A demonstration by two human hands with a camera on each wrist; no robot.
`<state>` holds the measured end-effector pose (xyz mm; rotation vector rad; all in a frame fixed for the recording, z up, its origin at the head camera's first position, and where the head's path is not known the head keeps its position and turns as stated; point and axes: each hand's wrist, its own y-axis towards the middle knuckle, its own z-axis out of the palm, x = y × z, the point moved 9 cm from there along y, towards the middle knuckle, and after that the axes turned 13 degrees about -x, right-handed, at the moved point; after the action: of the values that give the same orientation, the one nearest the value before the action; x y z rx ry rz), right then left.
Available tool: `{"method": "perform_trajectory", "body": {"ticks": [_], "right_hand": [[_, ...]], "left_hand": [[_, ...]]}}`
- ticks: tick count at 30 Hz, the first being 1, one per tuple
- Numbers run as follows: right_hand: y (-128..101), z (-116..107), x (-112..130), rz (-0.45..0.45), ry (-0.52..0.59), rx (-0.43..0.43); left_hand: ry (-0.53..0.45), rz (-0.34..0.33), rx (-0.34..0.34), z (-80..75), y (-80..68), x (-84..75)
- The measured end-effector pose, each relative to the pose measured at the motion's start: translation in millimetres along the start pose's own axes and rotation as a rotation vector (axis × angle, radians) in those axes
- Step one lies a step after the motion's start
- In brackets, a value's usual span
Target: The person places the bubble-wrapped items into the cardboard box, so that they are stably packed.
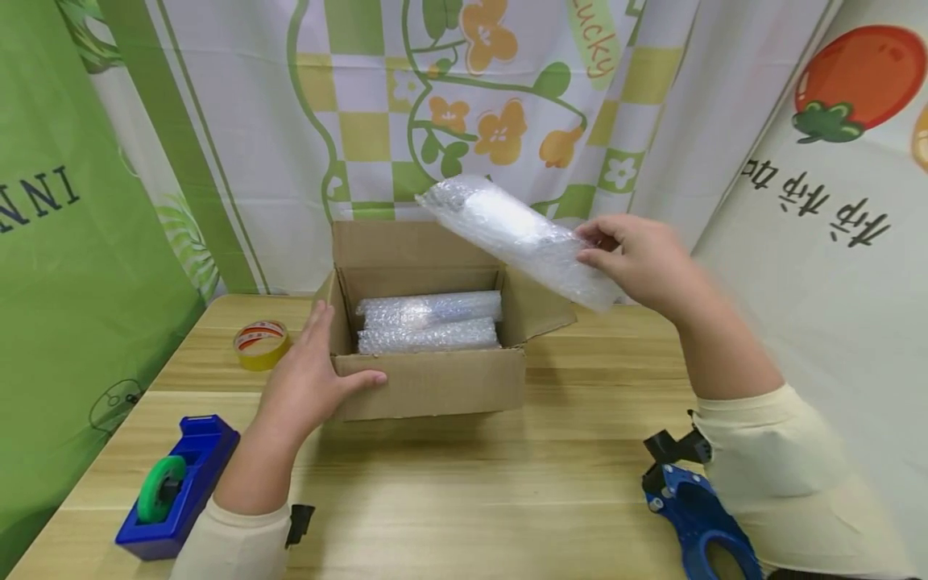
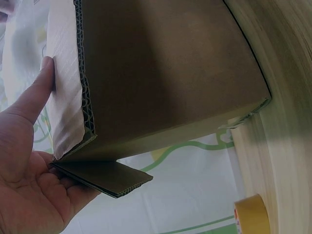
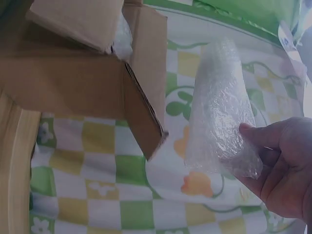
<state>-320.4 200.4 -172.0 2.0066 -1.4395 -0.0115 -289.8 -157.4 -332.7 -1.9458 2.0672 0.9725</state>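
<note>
An open cardboard box stands on the table, with several bubble-wrapped packages lying side by side inside. My left hand grips its front left corner. In the left wrist view, the left thumb lies along the front flap and the other fingers are behind the side flap. Up and to the right of the box, my right hand pinches one end of a long bubble-wrapped package, which is tilted in the air. Whatever the wrap contains is too blurred to tell.
A roll of yellow tape lies left of the box. Nearer on the left sits a blue tape dispenser with a green wheel. A blue hand-held tool is by the right forearm. Behind the table hangs a patterned curtain.
</note>
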Motion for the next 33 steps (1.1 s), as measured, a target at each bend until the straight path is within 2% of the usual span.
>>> {"method": "perform_trajectory", "body": {"ticks": [6,13,18,24,27,33], "right_hand": [[13.2,30.2,28.9,-0.091,-0.001,0.037],[17.3,74.8,58.7,-0.266,-0.078,0.085],[12.9,106.0,64.1,-0.364,-0.109,0.091],[8.9,124.7,68.5,-0.485,-0.128,0.046],[7.7,133.3,67.3,-0.504,-0.132,0.055],[1.8,154.2,60.9,-0.504,-0.153,0.126]], "left_hand": [[0.0,-0.001,-0.001,0.1,0.3,0.9],[-0.001,0.003,-0.003,2.0,1.3,0.9],[-0.003,0.003,-0.004,2.0,1.5,0.0],[-0.002,-0.001,0.004,1.6,1.0,-0.4],[-0.003,-0.003,0.003,1.7,1.1,-0.2],[-0.006,-0.004,0.005,2.5,0.6,1.1]]}}
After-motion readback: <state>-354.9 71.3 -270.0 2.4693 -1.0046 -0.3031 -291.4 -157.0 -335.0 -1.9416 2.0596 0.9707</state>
